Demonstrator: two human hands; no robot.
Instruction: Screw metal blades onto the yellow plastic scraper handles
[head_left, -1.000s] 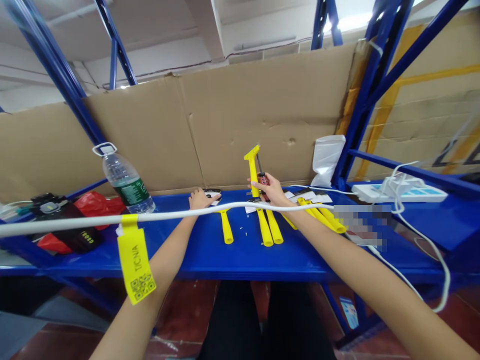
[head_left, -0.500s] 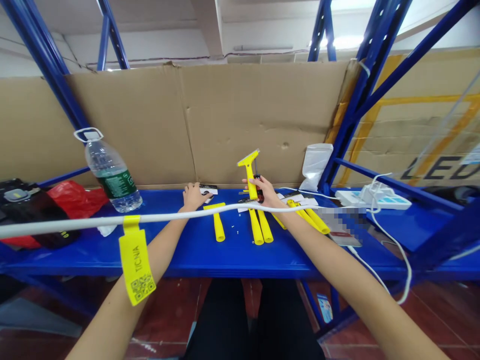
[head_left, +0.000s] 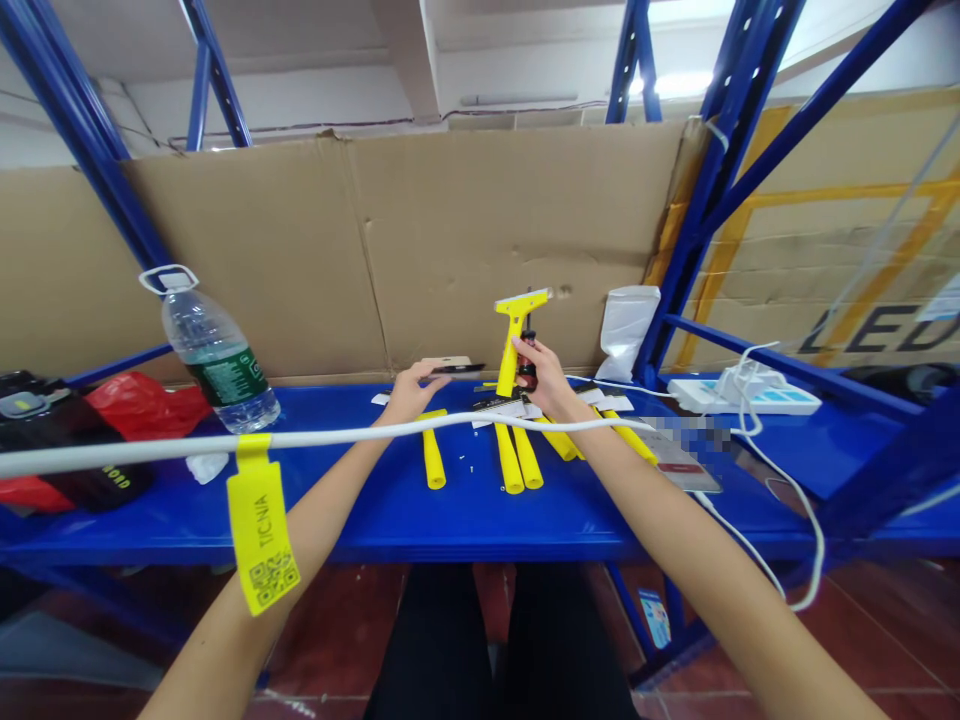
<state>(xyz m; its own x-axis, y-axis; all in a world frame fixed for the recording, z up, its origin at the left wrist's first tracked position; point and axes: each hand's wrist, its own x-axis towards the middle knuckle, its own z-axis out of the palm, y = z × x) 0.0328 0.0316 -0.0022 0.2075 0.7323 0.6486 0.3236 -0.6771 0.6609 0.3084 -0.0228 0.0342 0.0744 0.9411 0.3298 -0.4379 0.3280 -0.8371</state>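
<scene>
My right hand is closed on a yellow scraper, held upright with its wide head on top. A screwdriver with a dark red and black handle is in the same hand, its shaft pointing up behind the scraper. My left hand pinches a thin flat packet, dark underneath, just above the shelf. Beneath the hands lie several yellow handles, among them a lone handle by my left wrist and a pair nearer the middle. Tiny screws are scattered between them.
A white cable with a yellow tag crosses in front. At left stand a water bottle, a red bag and a black container. A power strip and a phone-like device lie right. Cardboard closes the back.
My left hand has lifted a flat packet off the shelf and brought it right, toward the scraper. My right hand has shifted slightly right and turned the scraper a little.
</scene>
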